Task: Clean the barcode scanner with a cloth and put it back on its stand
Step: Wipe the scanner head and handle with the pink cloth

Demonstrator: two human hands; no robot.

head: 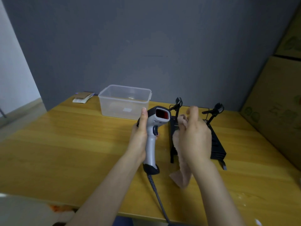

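Barcode scanner held upright above the table

Barcode scanner [152, 134] is standing upright in the left hand [140, 137], fingers wrapping its white handle, thumb lying along the head; its red window is facing away from the person; its cable [157, 194] is trailing toward the near table [65, 144] edge; the right hand [193, 136] is closing around a beige cloth [180, 167], just beside the scanner, above the black stand [218, 144]; a clear plastic tub [124, 101] is sitting behind, contents unclear.

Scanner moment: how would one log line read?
left hand: holds scanner | right hand: holds cloth beside it | stand: empty
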